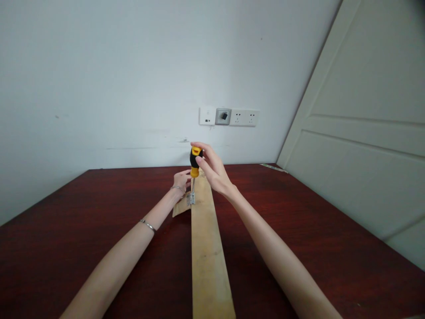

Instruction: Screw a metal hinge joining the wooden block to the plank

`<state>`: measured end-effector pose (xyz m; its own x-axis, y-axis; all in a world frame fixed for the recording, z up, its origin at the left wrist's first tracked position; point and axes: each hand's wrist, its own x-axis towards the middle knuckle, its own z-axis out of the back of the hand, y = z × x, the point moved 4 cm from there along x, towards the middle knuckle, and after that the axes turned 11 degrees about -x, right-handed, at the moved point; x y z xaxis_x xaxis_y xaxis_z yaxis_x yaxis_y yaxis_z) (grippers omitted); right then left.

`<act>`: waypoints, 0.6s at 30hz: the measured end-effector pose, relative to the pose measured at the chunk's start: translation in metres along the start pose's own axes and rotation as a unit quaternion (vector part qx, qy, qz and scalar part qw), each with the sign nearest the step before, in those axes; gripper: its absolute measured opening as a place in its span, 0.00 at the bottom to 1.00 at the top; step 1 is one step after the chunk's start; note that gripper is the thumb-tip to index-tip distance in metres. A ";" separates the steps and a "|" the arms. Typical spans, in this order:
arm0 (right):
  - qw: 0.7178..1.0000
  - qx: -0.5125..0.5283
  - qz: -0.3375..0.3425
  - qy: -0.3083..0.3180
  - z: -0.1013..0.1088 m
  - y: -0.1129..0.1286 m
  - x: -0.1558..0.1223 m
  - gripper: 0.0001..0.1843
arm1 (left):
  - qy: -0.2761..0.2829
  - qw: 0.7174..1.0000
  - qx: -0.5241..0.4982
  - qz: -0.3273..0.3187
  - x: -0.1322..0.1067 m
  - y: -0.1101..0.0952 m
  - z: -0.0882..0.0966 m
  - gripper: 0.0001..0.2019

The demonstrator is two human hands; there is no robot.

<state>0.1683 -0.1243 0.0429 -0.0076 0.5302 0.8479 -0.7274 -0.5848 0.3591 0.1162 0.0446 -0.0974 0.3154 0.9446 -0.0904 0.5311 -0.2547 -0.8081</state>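
Observation:
My right hand (212, 168) is closed around the yellow and black handle of a screwdriver (195, 159). The screwdriver stands nearly upright, its shaft pointing down at a small metal hinge (191, 198). That hinge sits at the left edge of a long wooden plank (207, 248), which runs away from me. A smaller piece of wood (181, 207) lies at the hinge's left side. Beyond it, my left hand (182, 180) is at the plank's left edge with fingers bent toward the wood. Its fingertips are partly hidden, so what they grip cannot be made out.
The plank rests on a dark red wooden tabletop (272, 230). A white wall with a row of sockets (244, 117) rises behind it. At the right stands a pale panelled door (365, 110). A thin strip (274, 168) lies by the back right edge.

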 end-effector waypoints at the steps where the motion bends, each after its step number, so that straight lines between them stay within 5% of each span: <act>1: 1.000 0.012 0.002 0.004 -0.001 -0.001 0.000 0.18 | -0.001 1.000 0.001 -0.002 0.000 -0.001 -0.001 0.10; 18: 1.000 -0.016 0.002 -0.012 0.001 0.000 0.002 0.16 | 0.015 1.000 0.014 -0.015 -0.004 -0.002 -0.002 0.10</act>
<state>0.1688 -0.1242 0.0449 0.0069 0.5128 0.8585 -0.7485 -0.5666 0.3445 0.1150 0.0406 -0.0943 0.3236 0.9449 -0.0496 0.5176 -0.2206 -0.8267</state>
